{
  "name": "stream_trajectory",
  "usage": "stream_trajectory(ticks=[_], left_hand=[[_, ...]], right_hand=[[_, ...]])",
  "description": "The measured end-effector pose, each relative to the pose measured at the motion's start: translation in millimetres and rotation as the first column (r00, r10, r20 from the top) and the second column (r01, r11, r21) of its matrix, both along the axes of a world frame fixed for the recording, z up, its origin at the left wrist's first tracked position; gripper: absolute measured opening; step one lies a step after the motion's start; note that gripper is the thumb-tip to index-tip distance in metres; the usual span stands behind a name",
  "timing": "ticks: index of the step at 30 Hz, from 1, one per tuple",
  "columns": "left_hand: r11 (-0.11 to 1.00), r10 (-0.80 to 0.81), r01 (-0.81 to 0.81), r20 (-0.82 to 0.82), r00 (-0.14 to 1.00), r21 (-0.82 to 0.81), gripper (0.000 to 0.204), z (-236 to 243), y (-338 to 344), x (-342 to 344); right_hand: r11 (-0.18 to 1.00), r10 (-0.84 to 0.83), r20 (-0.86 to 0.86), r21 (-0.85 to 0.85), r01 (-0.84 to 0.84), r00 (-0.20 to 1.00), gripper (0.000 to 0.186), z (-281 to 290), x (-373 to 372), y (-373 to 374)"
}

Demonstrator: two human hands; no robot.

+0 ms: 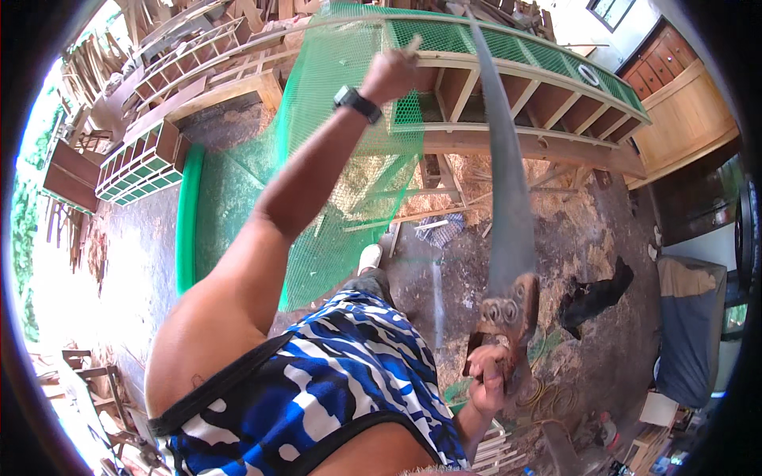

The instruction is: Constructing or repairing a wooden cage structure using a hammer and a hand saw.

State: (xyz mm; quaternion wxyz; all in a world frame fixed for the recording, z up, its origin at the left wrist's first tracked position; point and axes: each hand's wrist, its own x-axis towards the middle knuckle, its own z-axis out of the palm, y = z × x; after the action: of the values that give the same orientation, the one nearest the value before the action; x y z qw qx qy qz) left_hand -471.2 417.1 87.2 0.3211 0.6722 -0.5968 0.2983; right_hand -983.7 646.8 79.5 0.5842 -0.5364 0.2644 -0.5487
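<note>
My right hand (487,378) is wrapped around the wooden handle (508,317) of a handsaw. Its long, slightly blurred blade (508,182) points away from me, its tip crossing over a long wooden frame (520,99) divided into compartments. Green plastic mesh (341,159) covers the frame's top and hangs down from its left end toward the floor. My left arm reaches far forward, and my left hand (393,73) is closed over the mesh near the frame's left corner. Whatever its fingers hold is hidden.
A green mesh roll (189,222) lies left of the hanging sheet. Another compartmented frame (147,166) stands farther left. A black dog-like shape (595,297) lies on the floor at right, near a coiled hose (548,397). A white ring (588,75) rests on the frame. Wood scraps pile up behind.
</note>
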Motion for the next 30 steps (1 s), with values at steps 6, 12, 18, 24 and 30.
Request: stream_trajectory(ticks=[6, 12, 18, 24, 30], left_hand=[[0.928, 0.28, -0.199, -0.237, 0.93, 0.314, 0.034, 45, -58, 151], [0.85, 0.361, -0.205, -0.253, 0.898, 0.484, 0.046, 38, -125, 223], [0.668, 0.323, -0.453, 0.318, 0.891, 0.59, 0.048, 11, -124, 387], [0.796, 0.296, 0.181, -0.633, 0.715, 0.577, 0.041, -24, -195, 323], [0.818, 0.199, 0.162, -0.535, 0.821, 0.552, 0.066, -2, -178, 297]], right_hand=[[0.992, 0.12, -0.222, 0.051, -0.111, 0.968, 0.011, 45, 95, -77], [0.987, 0.159, -0.236, 0.029, -0.157, 0.959, 0.024, 54, 188, -140], [0.932, 0.361, -0.274, 0.085, -0.352, 0.891, 0.042, 85, 233, -169], [0.967, 0.254, -0.408, 0.076, -0.245, 0.877, 0.05, 84, 240, -194], [0.969, 0.243, -0.413, 0.074, -0.234, 0.877, 0.055, 85, 238, -195]])
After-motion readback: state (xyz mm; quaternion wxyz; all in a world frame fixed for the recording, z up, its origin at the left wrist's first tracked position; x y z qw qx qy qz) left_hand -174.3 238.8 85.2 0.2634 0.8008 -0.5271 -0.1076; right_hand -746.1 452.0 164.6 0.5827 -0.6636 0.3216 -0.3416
